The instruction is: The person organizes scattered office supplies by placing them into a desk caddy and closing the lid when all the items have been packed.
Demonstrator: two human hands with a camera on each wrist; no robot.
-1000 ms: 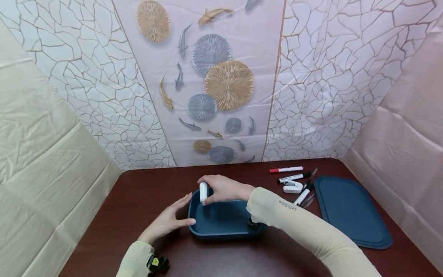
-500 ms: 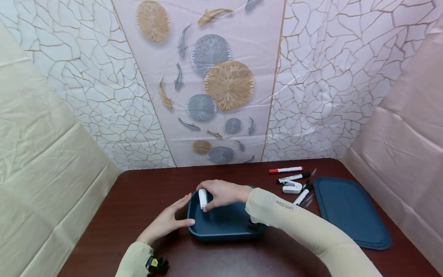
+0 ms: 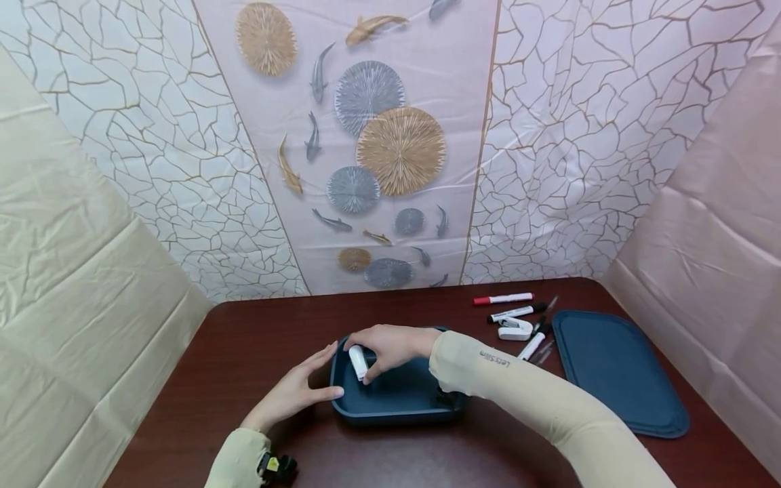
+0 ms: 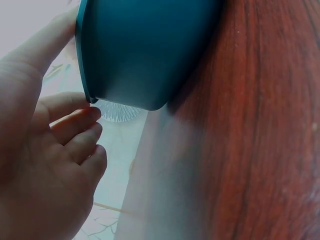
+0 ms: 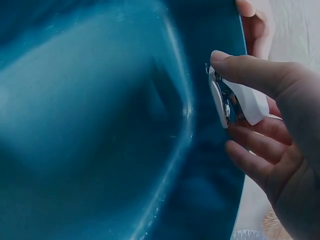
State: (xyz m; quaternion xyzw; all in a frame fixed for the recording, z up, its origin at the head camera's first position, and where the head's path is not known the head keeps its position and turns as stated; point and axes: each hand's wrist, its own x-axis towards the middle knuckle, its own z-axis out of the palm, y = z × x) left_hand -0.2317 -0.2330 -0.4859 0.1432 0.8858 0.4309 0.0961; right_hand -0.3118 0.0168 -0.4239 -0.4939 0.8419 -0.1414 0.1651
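Note:
A dark blue plastic box (image 3: pixel 396 410) stands without a lid near the middle of the table. My right hand (image 3: pixel 390 349) holds a small white stapler (image 3: pixel 358 362) between thumb and fingers, inside the box's left end. In the right wrist view the stapler (image 5: pixel 250 102) shows its white shell and a metal part, close over the blue wall. My left hand (image 3: pixel 295 393) is at the box's left end, thumb and fingers spread along the rim. The left wrist view has its fingertips (image 4: pixel 92 114) right at the rim (image 4: pixel 82 55).
Right of the box lie a red-capped marker (image 3: pixel 505 298), a black-capped marker (image 3: pixel 512 314), another white stapler (image 3: pixel 515 330), a white marker (image 3: pixel 533 346) and dark pens (image 3: pixel 543 352). A flat blue lid (image 3: pixel 622 373) lies at the table's right side. A patterned curtain closes the back.
My right hand has lowered the stapler into the box's left end, and the stapler has tilted. My left hand has stayed at the rim.

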